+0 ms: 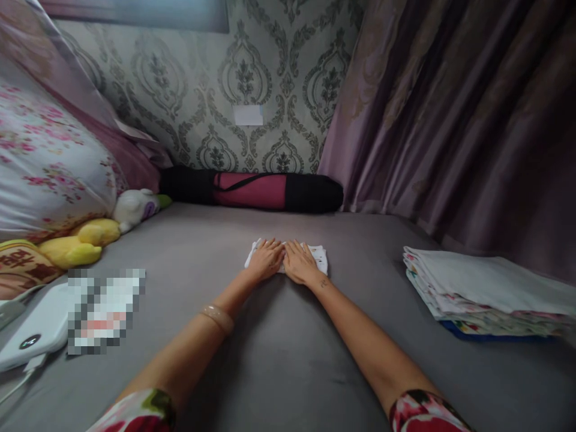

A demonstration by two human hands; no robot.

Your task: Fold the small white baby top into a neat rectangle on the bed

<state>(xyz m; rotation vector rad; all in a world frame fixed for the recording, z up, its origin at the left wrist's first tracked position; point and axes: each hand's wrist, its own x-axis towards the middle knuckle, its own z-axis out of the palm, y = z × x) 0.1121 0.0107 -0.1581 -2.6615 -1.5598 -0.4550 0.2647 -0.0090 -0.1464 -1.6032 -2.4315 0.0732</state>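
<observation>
A small white folded cloth (320,257) with dark and coloured marks lies flat on the grey bed sheet (288,360). My left hand (266,260) rests palm down on its left part, fingers stretched out and pointing away from me. On the right part lies my right hand (299,261), also flat and open, its thumb side close against the left hand. Much of the cloth is hidden beneath both hands, so I cannot tell what kind of cloth item it is.
To the right is a stack of folded cloths (486,288). A long black and red bag (252,191) lies along the wall. At the left are a white power bank (36,324) with a cable, a yellow plush toy (76,243), a white plush toy (134,209) and a floral pillow (49,162).
</observation>
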